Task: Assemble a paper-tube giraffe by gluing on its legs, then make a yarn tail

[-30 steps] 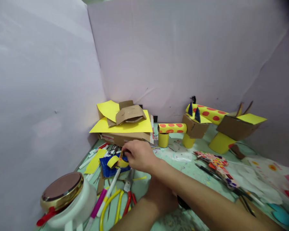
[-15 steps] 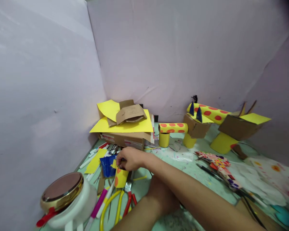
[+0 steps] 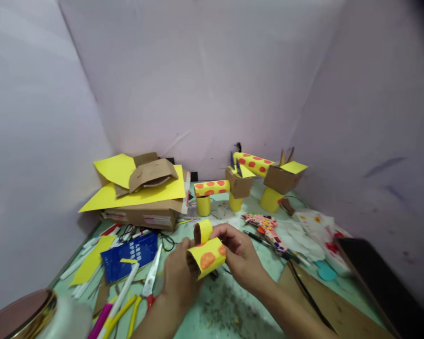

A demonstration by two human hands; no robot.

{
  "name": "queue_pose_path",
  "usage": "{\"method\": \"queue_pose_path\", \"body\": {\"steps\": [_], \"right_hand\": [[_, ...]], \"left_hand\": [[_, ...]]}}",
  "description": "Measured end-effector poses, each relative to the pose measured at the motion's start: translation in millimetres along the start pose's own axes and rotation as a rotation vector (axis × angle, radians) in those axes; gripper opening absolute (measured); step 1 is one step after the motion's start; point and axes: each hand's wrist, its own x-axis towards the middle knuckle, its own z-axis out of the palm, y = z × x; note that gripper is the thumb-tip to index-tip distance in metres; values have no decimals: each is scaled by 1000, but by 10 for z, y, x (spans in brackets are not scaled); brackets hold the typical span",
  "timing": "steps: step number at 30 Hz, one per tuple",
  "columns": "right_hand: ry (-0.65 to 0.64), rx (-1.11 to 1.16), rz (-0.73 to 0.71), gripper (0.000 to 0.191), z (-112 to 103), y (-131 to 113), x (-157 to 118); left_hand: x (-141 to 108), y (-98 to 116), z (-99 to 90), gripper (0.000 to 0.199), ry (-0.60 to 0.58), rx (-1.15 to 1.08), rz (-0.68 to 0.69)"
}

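A short yellow cardboard tube [image 3: 212, 258] with orange spots is held between my hands above the table, its brown open end facing left. My left hand [image 3: 178, 273] is closed at that open end, its fingertips partly hidden behind the tube. At the other end, my right hand [image 3: 242, 259] grips the tube with curled fingers. Just behind it, a smaller plain yellow ring of card [image 3: 205, 230] stands up between the hands; whether it is joined to the tube I cannot tell. Red-handled scissors [image 3: 152, 278] lie open on the table left of my left hand.
Cardboard animal figures [image 3: 240, 181] with spotted yellow bodies stand at the back. Yellow sheets [image 3: 155, 190] lie on a cardboard box [image 3: 144, 214]. A blue packet [image 3: 130, 254], markers [image 3: 122, 292] and a white container [image 3: 69, 315] are at left. A dark slab-like object [image 3: 378, 282] is at right.
The view has swung right. My arms have uncrossed, and the spotted tube has moved from beside the scissors to between both hands. The blue packet and scissors are now uncovered.
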Motion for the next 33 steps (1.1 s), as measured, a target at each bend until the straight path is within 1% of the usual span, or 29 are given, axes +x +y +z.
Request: {"method": "queue_pose_path", "body": {"steps": [1,2,3,4,5,6,9,10,12,13,14,16,18,19,21,23,25,27,29,31,33], "right_hand": [[35,10,16,6,-63,24,-54],[68,5,34,6,-123,55,-102],[101,-3,58,7,-179,92,-145],[133,-3,85,8,-230,131,-183],[162,8,114,8,-274,171,-216],[190,31,140,8,-309,210,-244],[270,167,237,15,-361,295,-307],[294,220,283,18,-360,308,-322],[340,323,399,22,-341,310,-346],[352,374,458,23,-326,300,-355],[350,426,508,24,-312,286,-362],[304,544,582,26,-292,254,-369],[219,637,623,27,-286,234,-370],[174,657,636,27,-287,231,-371],[99,660,666,27,-293,239,-375],[36,638,691,26,-295,256,-386],[-14,613,712,26,-292,274,-400],[-51,567,722,27,-290,292,-411],[-63,488,723,23,-303,317,-408],[-31,364,710,18,-347,353,-385],[75,201,660,15,-425,390,-345]], "left_hand": [[30,7,-107,17,-63,211,-18],[62,11,-212,28,-77,395,-19],[94,12,-313,39,-43,529,-11],[122,9,-407,50,-16,617,-11],[145,4,-494,54,10,681,-13],[162,-3,-576,55,39,718,0],[164,-11,-788,43,79,738,39],[150,-1,-840,40,105,709,35],[97,49,-897,37,148,535,34],[60,89,-895,38,129,405,52],[18,137,-869,41,82,264,84],[-73,246,-756,50,-90,20,174],[-149,340,-589,60,-226,-141,237],[-175,372,-501,66,-270,-206,245],[-191,395,-344,71,-328,-307,198],[-170,375,-234,70,-354,-407,123],[-131,341,-178,68,-367,-526,78],[-96,311,-165,62,-377,-606,58],[-69,284,-176,54,-369,-613,35],[-44,249,-190,50,-339,-594,-1],[-12,205,-185,51,-309,-575,-27]]}}
